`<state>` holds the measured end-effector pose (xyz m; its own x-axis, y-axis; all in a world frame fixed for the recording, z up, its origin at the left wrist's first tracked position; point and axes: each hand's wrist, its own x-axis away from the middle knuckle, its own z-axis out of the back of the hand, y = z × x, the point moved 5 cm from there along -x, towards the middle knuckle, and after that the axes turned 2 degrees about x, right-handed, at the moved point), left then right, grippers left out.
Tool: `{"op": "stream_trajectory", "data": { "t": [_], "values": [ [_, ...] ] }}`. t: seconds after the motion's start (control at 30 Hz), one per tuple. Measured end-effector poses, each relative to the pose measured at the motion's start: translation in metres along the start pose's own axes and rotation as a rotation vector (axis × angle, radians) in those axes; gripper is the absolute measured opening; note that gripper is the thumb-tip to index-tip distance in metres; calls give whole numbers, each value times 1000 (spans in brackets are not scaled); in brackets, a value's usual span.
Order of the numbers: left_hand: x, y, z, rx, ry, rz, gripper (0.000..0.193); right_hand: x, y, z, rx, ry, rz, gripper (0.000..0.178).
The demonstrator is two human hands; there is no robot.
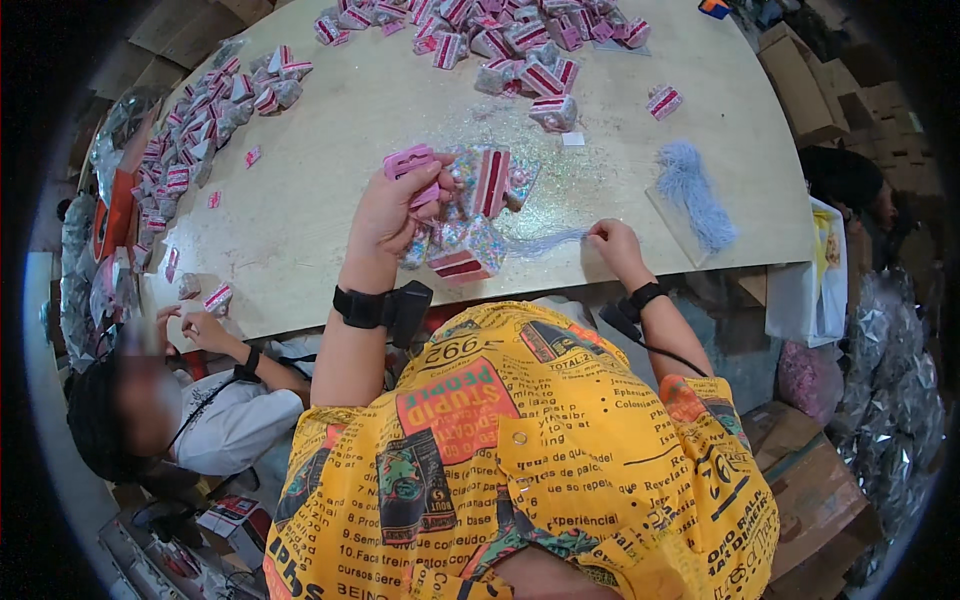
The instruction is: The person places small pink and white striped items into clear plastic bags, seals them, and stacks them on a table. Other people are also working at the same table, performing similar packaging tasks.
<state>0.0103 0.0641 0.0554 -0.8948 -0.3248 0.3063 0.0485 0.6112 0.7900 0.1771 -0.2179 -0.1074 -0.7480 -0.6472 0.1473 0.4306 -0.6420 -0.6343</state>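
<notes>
My left hand (385, 215) is closed around a small bunch of pink cards (412, 170), held just above the table. Beside and below it are several glittery cake-slice-shaped pieces with red and white layers, one upright slice (490, 182) and one lower slice (465, 262) among them. Thin pale-blue strings (545, 242) stretch from these pieces across to the right. Pinched fingers of my right hand (615, 248) hold the strings' far end near the table's front edge. How the strings join the pieces is hidden.
A bundle of pale-blue string (695, 195) lies on a flat sheet at right. Piles of wrapped cake-slice pieces (530, 50) cover the table's far side and left edge. One wrapped piece (664, 101) lies apart. Another person (215, 400) works at left; cardboard boxes (800, 85) stand at right.
</notes>
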Motion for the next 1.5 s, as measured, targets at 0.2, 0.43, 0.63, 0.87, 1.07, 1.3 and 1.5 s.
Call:
{"op": "stream_trajectory", "data": {
  "t": [0.2, 0.43, 0.63, 0.87, 1.07, 1.3, 1.5],
  "values": [
    [7, -2, 5, -3, 72, -26, 21, -26, -33, -19, 5, 17, 49, 14],
    [15, -3, 1, -53, 104, -7, 21, -54, -60, -65, 159, -26, -4, 11],
    [20, -4, 1, -55, 142, -20, 22, -65, -52, -72, -4, -75, 36, 15],
    [11, -15, 6, -65, 106, -5, 23, -61, -51, -27, -490, -189, -144, 13],
    [13, -6, -9, -52, 143, -19, 24, -66, -63, -73, 253, -56, 86, 17],
    [19, -2, 2, -79, 192, -36, 24, -66, -58, -69, 73, -96, -9, 20],
    [15, -7, 4, -58, 167, -39, 23, -58, -56, -22, -666, -271, -269, 8]
  ]
}}
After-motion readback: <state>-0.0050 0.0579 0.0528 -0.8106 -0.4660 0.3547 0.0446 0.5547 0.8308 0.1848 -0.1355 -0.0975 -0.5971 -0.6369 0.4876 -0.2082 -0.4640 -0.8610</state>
